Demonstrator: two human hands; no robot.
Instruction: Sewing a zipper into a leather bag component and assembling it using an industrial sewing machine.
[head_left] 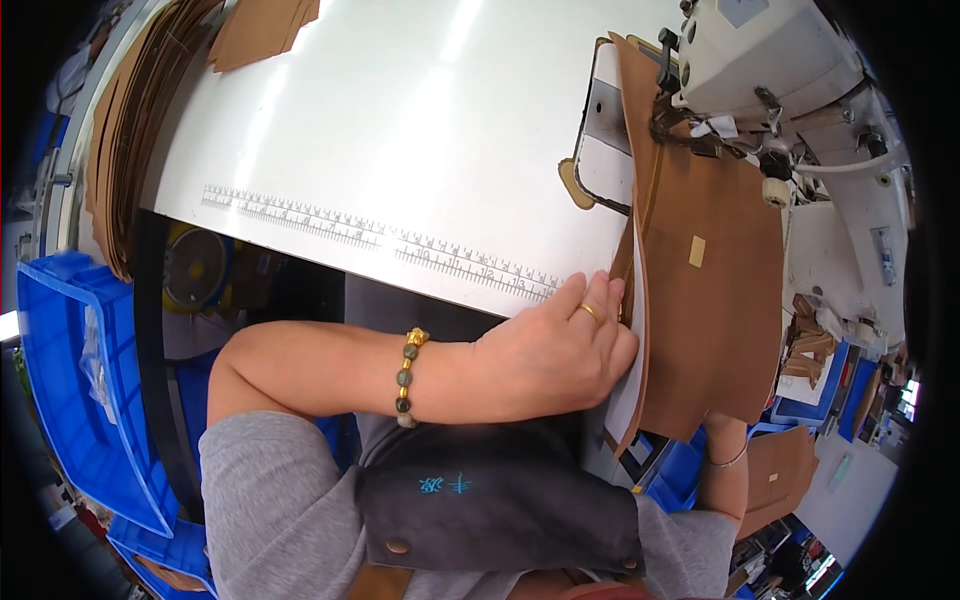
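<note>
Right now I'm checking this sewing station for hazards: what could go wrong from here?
The left hand presses the brown leather panel at its edge, so fingers could be drawn along with it toward the sewing machine. The right hand is hidden beneath the panel, so its grip can't be checked. The panel overhangs the white table and may sag and skew the seam.

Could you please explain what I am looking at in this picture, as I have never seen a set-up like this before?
The picture comes from a fisheye camera worn on a person's head, looking down, so straight edges bend. The person sits at a white sewing machine on a white table with a printed ruler strip. The left hand presses the edge of a large brown leather-like piece that runs under the machine. The right hand is hidden beneath that piece; only its wrist shows. More brown pieces are stacked at the left, above blue bins.
</note>
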